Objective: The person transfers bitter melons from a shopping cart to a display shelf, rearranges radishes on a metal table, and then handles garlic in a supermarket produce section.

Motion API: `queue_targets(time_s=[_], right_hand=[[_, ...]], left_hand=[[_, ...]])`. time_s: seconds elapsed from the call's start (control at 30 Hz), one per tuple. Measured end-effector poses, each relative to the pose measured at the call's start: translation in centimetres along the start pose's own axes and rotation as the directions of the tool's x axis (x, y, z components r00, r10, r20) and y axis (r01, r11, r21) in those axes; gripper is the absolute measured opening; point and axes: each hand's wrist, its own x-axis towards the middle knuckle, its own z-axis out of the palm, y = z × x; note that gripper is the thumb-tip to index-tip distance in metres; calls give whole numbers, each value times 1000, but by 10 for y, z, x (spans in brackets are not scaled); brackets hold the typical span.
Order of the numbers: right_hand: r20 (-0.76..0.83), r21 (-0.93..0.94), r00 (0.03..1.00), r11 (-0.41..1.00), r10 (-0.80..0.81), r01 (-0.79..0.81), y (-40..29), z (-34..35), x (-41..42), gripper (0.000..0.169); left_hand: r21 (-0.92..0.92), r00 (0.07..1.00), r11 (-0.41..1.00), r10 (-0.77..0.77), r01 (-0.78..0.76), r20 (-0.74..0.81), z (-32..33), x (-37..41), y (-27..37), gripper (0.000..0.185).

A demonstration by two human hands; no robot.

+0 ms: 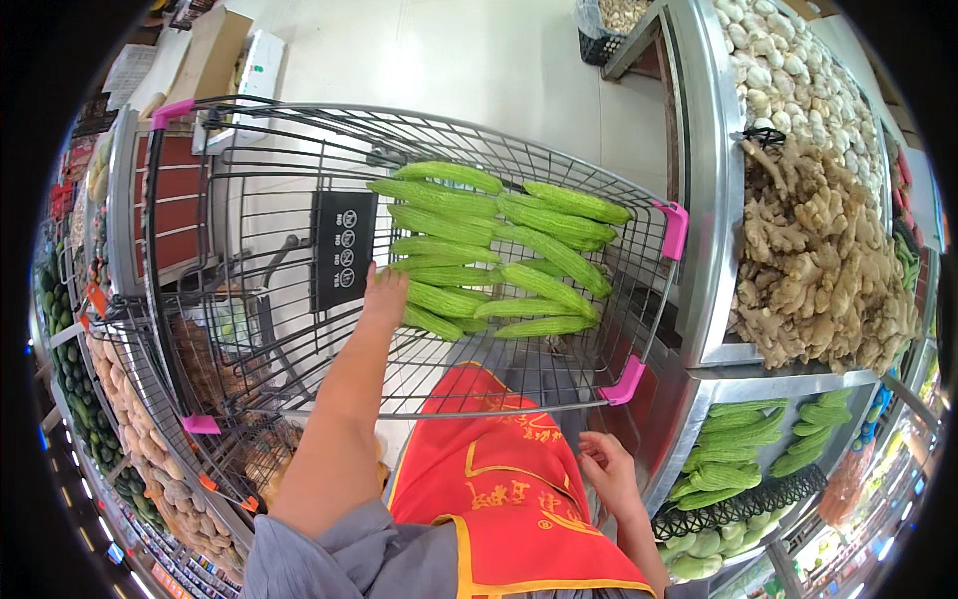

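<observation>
My left hand (385, 293) reaches into a wire shopping cart (479, 412) with pink corner pieces. Its fingers are at the left ends of green bitter gourds (449, 299); whether they grip one is hard to see. Several bitter gourds lie side by side in two rough rows across the cart's bottom. Outside the cart, by its near right corner, my right hand (608, 466) hangs with loosely bent fingers and nothing in it. A black plate (343, 251) with symbols and writing is fixed in the cart, left of the gourds.
To the right, a metal-edged stand (703, 224) bears piled ginger (816, 262) and garlic (793, 75). More bitter gourds (726, 449) lie on a nearer shelf, beside a black mesh divider (741, 505). Tan squash (157, 449) fill a display at left. A white box (258, 82) stands beyond the cart.
</observation>
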Motion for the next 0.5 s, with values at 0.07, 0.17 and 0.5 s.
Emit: queue_targets(time_s=[0.07,0.17,0.5], right_hand=[[18,1,1000,1000,-11,11,-21,7,23,28],[23,-187,984,966,-178,179,-40,19,71,32],[-159,-834,934,550,-319,46,30,57,268,48]], left_hand=[[-21,994,999,37,-35,104,-16,3,-3,56],[-160,975,987,68,-34,213,-2,8,-13,51],[-372,967,901,157,-224,-203,-59,-2,19,47]])
